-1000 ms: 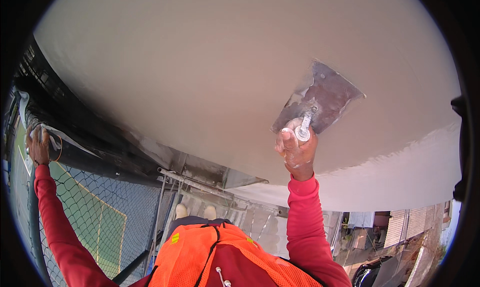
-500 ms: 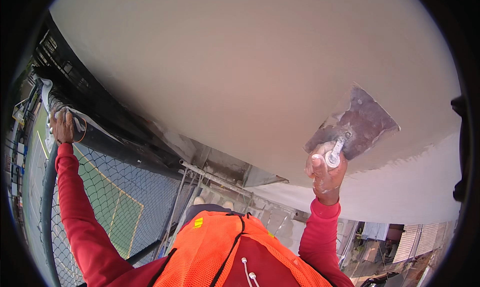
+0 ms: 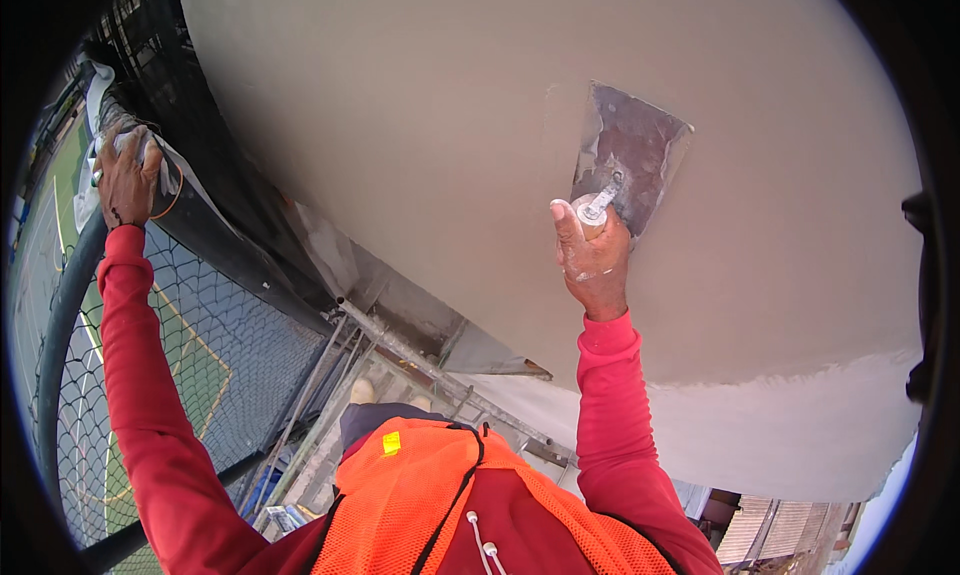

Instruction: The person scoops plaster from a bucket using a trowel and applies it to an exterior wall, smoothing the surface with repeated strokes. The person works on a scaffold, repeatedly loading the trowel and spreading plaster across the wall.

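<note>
My right hand (image 3: 598, 270) is closed round the pale handle of a plastering trowel (image 3: 650, 160), thumb pointing upward along it. The trowel's dark rectangular blade, smeared with whitish plaster, lies against the broad wall (image 3: 420, 125) coated in smooth beige-grey plaster. Off to the left, my left hand (image 3: 128, 180) grips the top corner of a fence, where a dark rail (image 3: 220, 260) meets an upright pipe. White cloth or plastic sheeting (image 3: 95, 105) is bunched around that corner, partly under the fingers.
Chain-link mesh (image 3: 190, 325) fences the left side, with a marked sports court (image 3: 215, 375) below. A metal pipe (image 3: 400, 345) crosses beneath the wall's lower edge. My shoes (image 3: 362, 390) are on a narrow platform. Pale, lighter wall (image 3: 780, 435) borders the plaster; corrugated roofs (image 3: 775, 530) lie far below.
My right hand and the trowel have moved up and left across the wall. My left hand keeps its hold on the fence corner. The whole view has shifted slightly.
</note>
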{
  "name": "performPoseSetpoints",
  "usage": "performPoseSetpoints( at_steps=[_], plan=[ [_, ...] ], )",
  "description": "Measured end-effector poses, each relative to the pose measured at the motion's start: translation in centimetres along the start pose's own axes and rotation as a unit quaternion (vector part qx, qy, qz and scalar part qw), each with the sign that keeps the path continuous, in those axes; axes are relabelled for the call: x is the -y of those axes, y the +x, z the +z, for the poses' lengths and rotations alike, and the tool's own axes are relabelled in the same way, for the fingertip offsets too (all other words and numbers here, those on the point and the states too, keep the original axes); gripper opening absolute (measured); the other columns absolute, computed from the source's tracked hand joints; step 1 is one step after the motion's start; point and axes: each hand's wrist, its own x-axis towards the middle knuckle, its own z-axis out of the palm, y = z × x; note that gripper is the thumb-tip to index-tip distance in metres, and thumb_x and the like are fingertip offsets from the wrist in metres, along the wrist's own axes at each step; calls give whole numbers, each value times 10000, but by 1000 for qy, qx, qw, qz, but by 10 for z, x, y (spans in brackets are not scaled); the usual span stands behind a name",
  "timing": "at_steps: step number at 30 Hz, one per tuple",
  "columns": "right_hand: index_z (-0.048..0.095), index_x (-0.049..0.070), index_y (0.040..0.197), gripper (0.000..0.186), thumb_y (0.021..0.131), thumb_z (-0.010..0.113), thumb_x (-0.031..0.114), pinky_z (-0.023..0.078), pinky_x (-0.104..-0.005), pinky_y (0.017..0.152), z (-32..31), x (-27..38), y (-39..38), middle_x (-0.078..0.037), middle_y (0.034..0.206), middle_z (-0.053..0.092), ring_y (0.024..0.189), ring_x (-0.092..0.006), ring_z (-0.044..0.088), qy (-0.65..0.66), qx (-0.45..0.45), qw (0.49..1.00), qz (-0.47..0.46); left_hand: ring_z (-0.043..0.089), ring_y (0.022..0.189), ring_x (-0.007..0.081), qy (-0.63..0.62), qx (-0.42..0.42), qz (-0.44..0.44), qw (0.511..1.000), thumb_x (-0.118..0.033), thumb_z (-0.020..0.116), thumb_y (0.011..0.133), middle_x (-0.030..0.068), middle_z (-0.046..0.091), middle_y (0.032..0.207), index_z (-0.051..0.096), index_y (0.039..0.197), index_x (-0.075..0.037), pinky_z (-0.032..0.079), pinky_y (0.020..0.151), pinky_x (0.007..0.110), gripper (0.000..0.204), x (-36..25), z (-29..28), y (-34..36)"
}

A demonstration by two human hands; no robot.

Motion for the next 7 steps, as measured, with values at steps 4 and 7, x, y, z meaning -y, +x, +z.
performPoseSetpoints(
  at_steps=[4,7],
  plan=[
    [597,21,898,422,972,779,394,483,-290,634,-64,18,-33,-27,702,599,633,-138,538,45,-49,996,53,492,1419,410,26,-39,-1,999,-528,576,998,133,486,1567,695,1369,-208,410,1173,529,504,6,12,-3],
    [616,37,994,427,937,812,412,512,-299,624,-74,14,-63,-38,740,633,631,-161,589,-222,84,971,-33,483,1435,405,13,-33,32,999,-624,575,977,106,484,1580,669,1411,-242,391,1185,557,586,20,24,-1]
  ],
)
